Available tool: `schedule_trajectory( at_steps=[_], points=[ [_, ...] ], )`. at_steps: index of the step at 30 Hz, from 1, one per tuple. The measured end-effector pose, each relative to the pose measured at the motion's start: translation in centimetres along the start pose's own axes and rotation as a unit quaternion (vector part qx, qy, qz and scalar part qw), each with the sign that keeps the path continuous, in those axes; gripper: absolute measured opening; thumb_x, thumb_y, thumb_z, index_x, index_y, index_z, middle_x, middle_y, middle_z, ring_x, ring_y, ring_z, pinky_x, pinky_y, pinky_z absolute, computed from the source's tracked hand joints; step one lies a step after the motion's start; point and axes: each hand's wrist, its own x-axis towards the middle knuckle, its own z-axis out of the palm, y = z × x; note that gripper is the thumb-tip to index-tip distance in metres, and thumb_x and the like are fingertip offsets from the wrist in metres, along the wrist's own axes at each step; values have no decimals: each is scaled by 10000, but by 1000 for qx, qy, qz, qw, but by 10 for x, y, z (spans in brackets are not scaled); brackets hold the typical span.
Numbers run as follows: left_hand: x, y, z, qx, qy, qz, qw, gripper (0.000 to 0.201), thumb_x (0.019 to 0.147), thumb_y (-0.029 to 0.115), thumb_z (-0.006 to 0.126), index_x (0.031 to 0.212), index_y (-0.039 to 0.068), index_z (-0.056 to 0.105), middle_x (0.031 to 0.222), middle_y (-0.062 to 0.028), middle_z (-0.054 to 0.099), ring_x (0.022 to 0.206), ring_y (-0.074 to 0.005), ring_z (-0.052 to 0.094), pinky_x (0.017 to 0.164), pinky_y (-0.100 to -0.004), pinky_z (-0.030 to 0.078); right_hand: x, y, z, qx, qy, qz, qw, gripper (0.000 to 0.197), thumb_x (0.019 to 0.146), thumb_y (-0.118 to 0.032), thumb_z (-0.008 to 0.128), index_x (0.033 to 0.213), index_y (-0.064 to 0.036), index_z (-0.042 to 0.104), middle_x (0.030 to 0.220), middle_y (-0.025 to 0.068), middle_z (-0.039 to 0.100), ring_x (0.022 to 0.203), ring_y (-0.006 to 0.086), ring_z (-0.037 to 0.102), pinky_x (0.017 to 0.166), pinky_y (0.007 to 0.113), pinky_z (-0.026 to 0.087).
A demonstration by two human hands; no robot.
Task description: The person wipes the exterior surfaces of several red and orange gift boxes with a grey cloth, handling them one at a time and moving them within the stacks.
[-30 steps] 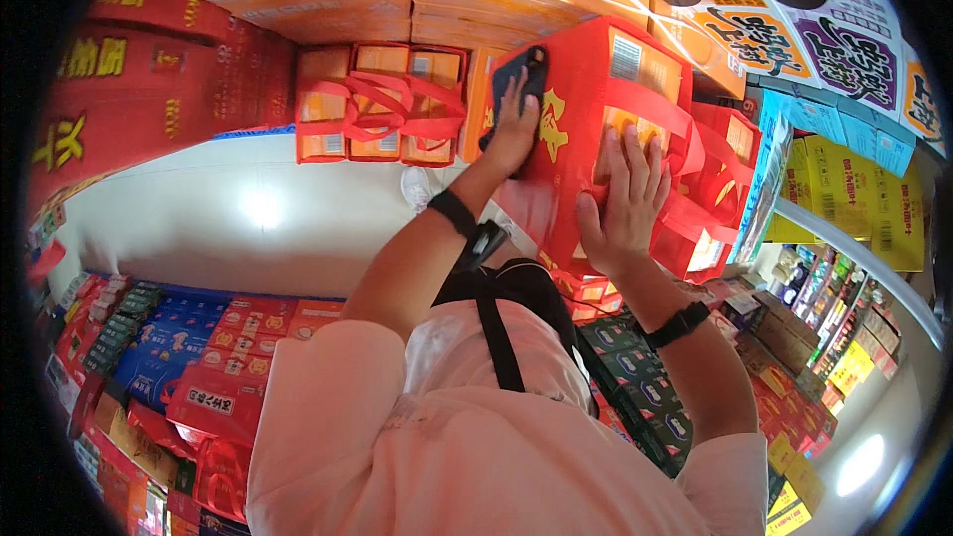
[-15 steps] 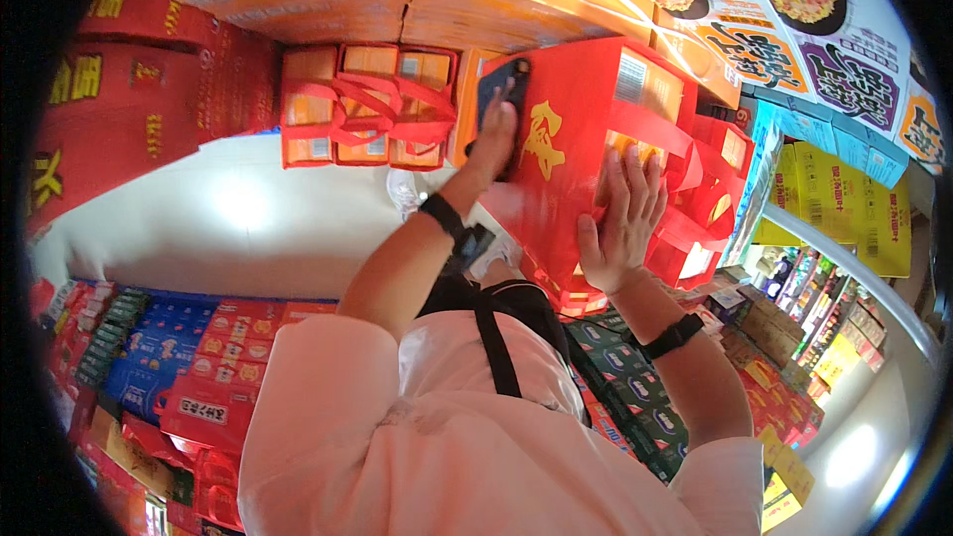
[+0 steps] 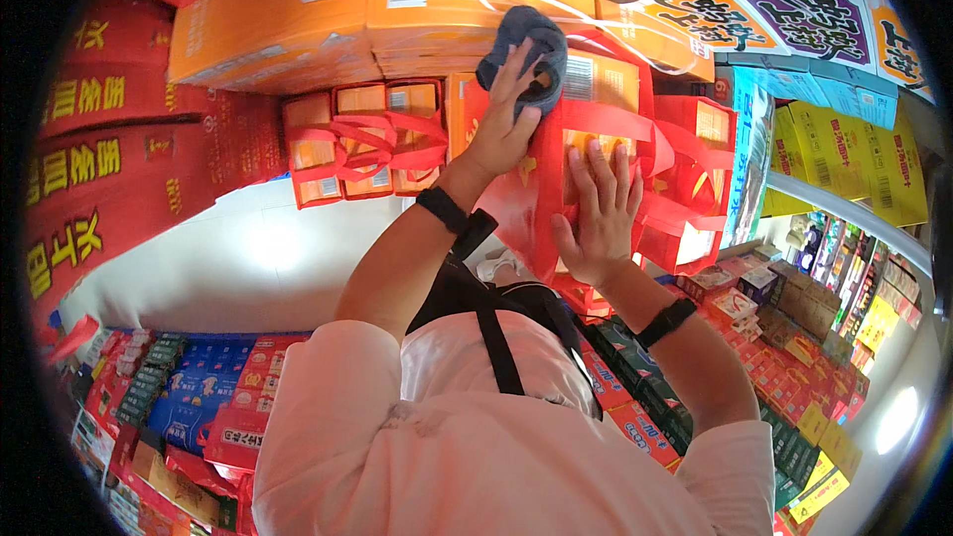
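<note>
A red gift bag (image 3: 518, 206) with an orange box (image 3: 598, 79) inside stands in front of me. My left hand (image 3: 501, 134) holds a dark blue-grey cloth (image 3: 552, 52) against the bag's far left upper corner, its fingers curled over the fabric. On the orange box's top, beside the red handle (image 3: 606, 122), my right hand (image 3: 601, 218) lies flat with fingers slightly spread, gripping nothing. Both wrists wear black bands.
Red bags with orange boxes stand left (image 3: 362, 144) and right (image 3: 695, 179). Large orange cartons (image 3: 268, 40) are stacked behind. Red cartons (image 3: 129, 139) rise at the far left, yellow boxes (image 3: 844, 159) at the right. A pale floor (image 3: 268, 258) shows at left.
My left hand has slid the cloth from the bag's left side up and away to its far upper corner. My right hand stays on the box. The view has shifted slightly.
</note>
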Motion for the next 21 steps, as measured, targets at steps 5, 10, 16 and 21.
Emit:
schedule_trajectory(
  at_steps=[5, 10, 16, 21],
  points=[
    [-10, -24, 7, 69, 21, 52, 996, 541, 933, 331, 447, 1386, 34, 462, 1544, -227, 254, 1446, -427, 177, 1164, -542, 89, -3, 8, 0, 21, 1, 8, 1000, 800, 766, -358, 594, 1494, -156, 333, 1556, 138, 257, 1453, 422, 135, 1119, 617, 66],
    [-45, -73, 22, 24, 72, -71, 995, 640, 982, 424, 453, 1464, 20, 333, 1540, -219, 268, 1424, -382, 257, 1158, -424, 208, -16, 27, 5, 6, 3, 18, 1000, 784, 781, -398, 566, 1491, -150, 344, 1555, 149, 260, 1451, 428, 141, 1122, 609, 64],
    [-93, -171, -30, -23, 114, -333, 936, 656, 1008, 517, 363, 1480, 74, 260, 1319, -218, 513, 1159, -377, 551, 958, -406, 456, -4, 7, 4, 21, -11, 18, 1000, 819, 774, -444, 592, 1502, -183, 324, 1560, 135, 254, 1452, 437, 124, 1123, 630, 48],
    [-112, -193, -70, -60, 184, -421, 886, 660, 1010, 505, 338, 1436, 1, 357, 1404, -249, 450, 1265, -401, 452, 1055, -418, 351, 14, -25, -1, 14, -11, -10, 1000, 821, 776, -432, 597, 1506, -187, 311, 1564, 125, 244, 1452, 433, 123, 1119, 645, 67]
  ],
)
